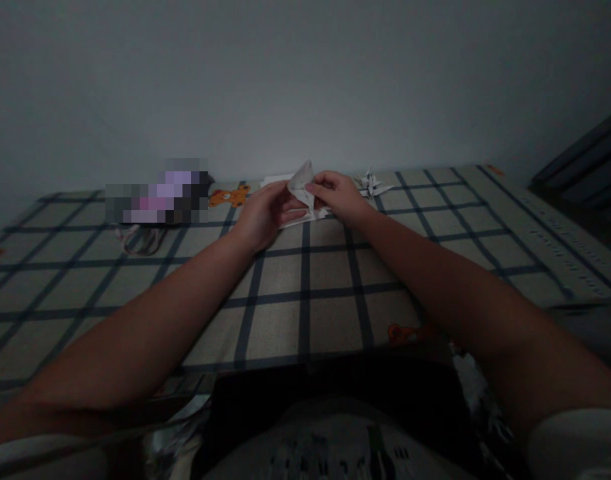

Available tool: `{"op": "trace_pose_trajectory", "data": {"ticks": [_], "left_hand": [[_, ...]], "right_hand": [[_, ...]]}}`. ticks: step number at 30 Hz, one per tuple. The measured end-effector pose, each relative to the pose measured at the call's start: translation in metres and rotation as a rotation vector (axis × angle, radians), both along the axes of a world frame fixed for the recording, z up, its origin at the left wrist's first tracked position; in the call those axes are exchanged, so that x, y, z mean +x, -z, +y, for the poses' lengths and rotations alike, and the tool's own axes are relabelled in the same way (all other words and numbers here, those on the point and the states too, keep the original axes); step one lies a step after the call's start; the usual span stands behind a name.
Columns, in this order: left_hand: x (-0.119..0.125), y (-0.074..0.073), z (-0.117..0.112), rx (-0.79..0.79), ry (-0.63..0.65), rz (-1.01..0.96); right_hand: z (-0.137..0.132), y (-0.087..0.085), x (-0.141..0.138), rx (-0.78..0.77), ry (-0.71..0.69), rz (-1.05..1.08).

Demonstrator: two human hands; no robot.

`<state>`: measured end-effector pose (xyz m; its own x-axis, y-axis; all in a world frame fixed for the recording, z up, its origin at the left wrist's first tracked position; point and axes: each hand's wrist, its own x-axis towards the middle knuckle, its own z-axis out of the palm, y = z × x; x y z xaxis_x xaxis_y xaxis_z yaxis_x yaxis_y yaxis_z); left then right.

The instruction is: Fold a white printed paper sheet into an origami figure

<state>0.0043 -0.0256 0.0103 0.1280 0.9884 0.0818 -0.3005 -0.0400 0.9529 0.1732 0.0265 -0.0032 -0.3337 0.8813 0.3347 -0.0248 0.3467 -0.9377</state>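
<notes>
Both arms reach far forward over a checked bedsheet (305, 293). My left hand (265, 213) and my right hand (338, 193) meet on a small folded piece of white paper (301, 179), each pinching one side and holding it just above the sheet. A flat white sheet of paper (275, 180) lies under and behind the hands. A finished white paper crane (371, 183) stands on the sheet just right of my right hand.
A blurred-out purple and grey object (160, 199) lies at the far left, with a pinkish cord (135, 239) in front of it. Orange bear prints (229, 197) mark the sheet. A white wall rises right behind, and dark furniture (585, 173) stands at the right.
</notes>
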Motion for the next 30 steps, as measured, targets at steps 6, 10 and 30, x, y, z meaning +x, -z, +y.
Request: {"op": "trace_pose_trajectory", "data": {"ticks": [6,10,30], "left_hand": [[-0.002,0.010,0.004,0.078,0.039,0.054],[-0.002,0.015,0.008,0.129,0.038,0.085],[-0.002,0.018,0.013,0.195,-0.057,0.155]], "right_hand": [[-0.003,-0.001,-0.001,0.012,0.037,0.011],[-0.002,0.000,-0.001,0.026,0.026,-0.014],[-0.006,0.000,-0.001,0.104,0.038,-0.072]]}}
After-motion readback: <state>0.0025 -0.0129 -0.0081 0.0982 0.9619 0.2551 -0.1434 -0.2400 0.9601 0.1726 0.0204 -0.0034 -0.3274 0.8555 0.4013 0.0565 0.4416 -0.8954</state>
